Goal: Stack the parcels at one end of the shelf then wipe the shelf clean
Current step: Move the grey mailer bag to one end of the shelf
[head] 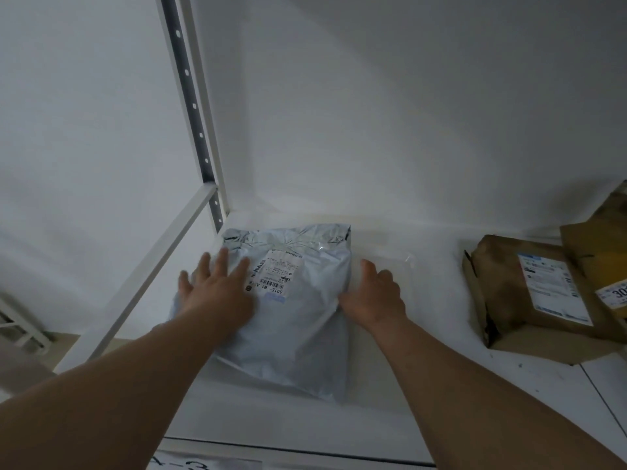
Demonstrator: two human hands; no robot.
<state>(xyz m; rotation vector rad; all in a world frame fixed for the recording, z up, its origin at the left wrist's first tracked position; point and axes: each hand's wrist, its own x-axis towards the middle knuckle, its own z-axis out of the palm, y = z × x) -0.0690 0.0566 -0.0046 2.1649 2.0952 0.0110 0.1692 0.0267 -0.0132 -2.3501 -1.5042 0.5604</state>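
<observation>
A person leaned over a white shelf (424, 385) with both bare arms stretched forward; a pale grey plastic mailer (298, 317) lay flat at the shelf's left end, in the centre of the frame, its sealed top just short of the back wall (373, 113). The left hand (217, 286) rested flat on the mailer's left half, fingers straight and spread; the right hand (373, 293) sat at the mailer's right edge, thumb raised, fingers curled under and seemingly pinching the plastic, though the grip itself was hidden.

A perforated white upright post (190, 106) rose from the shelf's back left corner toward the upper left of the frame; a side rail (152, 266) ran from it along the left edge, hemming the mailer on that side. At the right of the frame a worn brown cardboard box (515, 300) sat well apart from the mailer; a second brown parcel (600, 245) overlapped its far side.

The mailer's white shipping label (274, 273) bore barcodes and, seen upside down, the characters "501E-M1"; the box carried a blue-and-white label (553, 290) too small to read; a yellow-edged sticker (614, 295) at the right border showed "30".

Bare shelf lay between the mailer and the box; dark specks dotted the surface near the lower right; the front lip ran along the bottom of the frame.
</observation>
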